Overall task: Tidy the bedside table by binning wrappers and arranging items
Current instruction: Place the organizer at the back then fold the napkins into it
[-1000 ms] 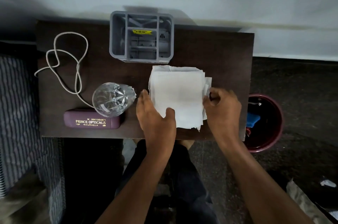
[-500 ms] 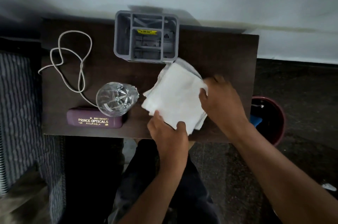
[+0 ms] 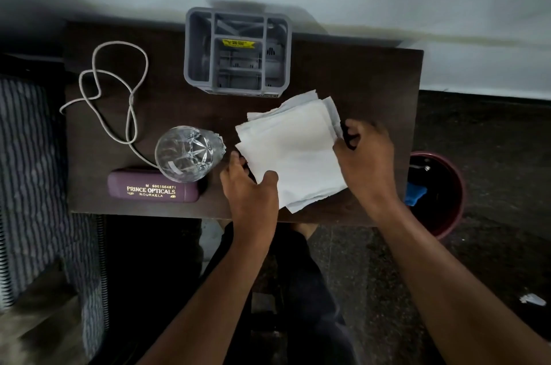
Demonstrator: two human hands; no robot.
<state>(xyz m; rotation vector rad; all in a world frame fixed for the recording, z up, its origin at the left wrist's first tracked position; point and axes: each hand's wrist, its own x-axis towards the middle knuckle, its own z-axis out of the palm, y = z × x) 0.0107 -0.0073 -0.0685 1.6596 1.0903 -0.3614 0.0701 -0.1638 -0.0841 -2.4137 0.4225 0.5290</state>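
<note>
A stack of white paper napkins (image 3: 293, 147) lies skewed on the dark wooden bedside table (image 3: 366, 81), in front of a grey plastic organiser (image 3: 237, 50). My left hand (image 3: 250, 189) grips the stack's near-left corner, thumb on top. My right hand (image 3: 365, 156) pinches its right edge. A cut-glass tumbler (image 3: 186, 153) stands to the left, touching a maroon spectacle case (image 3: 152, 190) at the front edge. A white cord (image 3: 114, 90) loops over the left part of the table.
A maroon bin (image 3: 436, 192) stands on the floor off the table's right end, with blue and other scraps inside. A striped bed cover (image 3: 32, 174) is at the left. A white scrap (image 3: 533, 299) lies on the floor at the right. My legs are below the table's front edge.
The napkin stack was turned on the table between my hands. My left hand moved from the bottom corner to the near-left corner; my right hand shifted out to the right edge.
</note>
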